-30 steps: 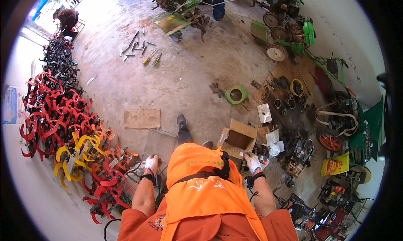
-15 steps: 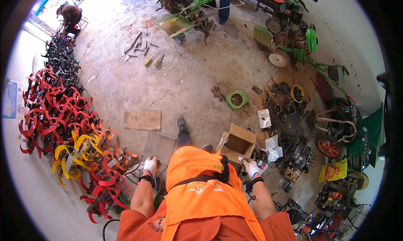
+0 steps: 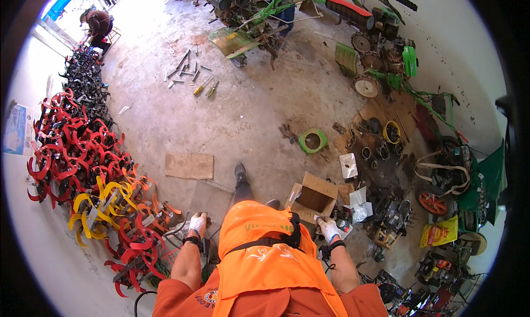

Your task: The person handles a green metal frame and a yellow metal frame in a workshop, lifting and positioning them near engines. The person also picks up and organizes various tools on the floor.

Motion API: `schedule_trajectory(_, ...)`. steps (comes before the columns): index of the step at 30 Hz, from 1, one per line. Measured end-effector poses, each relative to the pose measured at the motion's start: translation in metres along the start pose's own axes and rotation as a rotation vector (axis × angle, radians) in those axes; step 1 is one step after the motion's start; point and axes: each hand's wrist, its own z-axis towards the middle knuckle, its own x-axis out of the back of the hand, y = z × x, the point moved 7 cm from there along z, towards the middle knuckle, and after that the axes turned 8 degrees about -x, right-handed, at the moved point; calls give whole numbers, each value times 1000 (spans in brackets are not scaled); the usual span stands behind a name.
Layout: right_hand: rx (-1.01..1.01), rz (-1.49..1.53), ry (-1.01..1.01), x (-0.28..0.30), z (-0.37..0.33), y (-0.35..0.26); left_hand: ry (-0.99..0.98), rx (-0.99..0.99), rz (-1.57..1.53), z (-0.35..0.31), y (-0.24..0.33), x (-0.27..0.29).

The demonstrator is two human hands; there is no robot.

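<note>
My left hand (image 3: 198, 224), in a white glove with bare fingertips, hangs low beside a grey flat panel (image 3: 208, 197) on the floor. Its fingers are foreshortened, so what they hold, if anything, does not show. On my other side, my right hand (image 3: 328, 228) wears a similar glove. Its fingers are bent together, with a tiny white bit at their tips that is too small to name. Just ahead of that hand stands an open cardboard box (image 3: 313, 195). Between my arms an orange vest covers my front.
Red, yellow, orange and black curved tiller blades (image 3: 74, 146) are heaped along the left wall. Flat cardboard (image 3: 189, 166), hand tools (image 3: 204, 86) and a green ring-shaped part (image 3: 313, 141) lie ahead. Green tillers (image 3: 265, 24) and engine parts (image 3: 395, 212) line the right. A person (image 3: 99, 27) bends far left.
My view has shifted slightly, so the floor and machines sit a little lower in it. Both hands stay at about the same places by my sides. The far person remains bent over.
</note>
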Motion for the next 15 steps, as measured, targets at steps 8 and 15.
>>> schedule_trajectory(8, 53, -96, 41, -2, 3, -6, 4, 18, 1, -4, 3, 2)
schedule_trajectory(15, 57, -134, 64, -1, 12, 10, 21, 18, 37, -7, 5, 4)
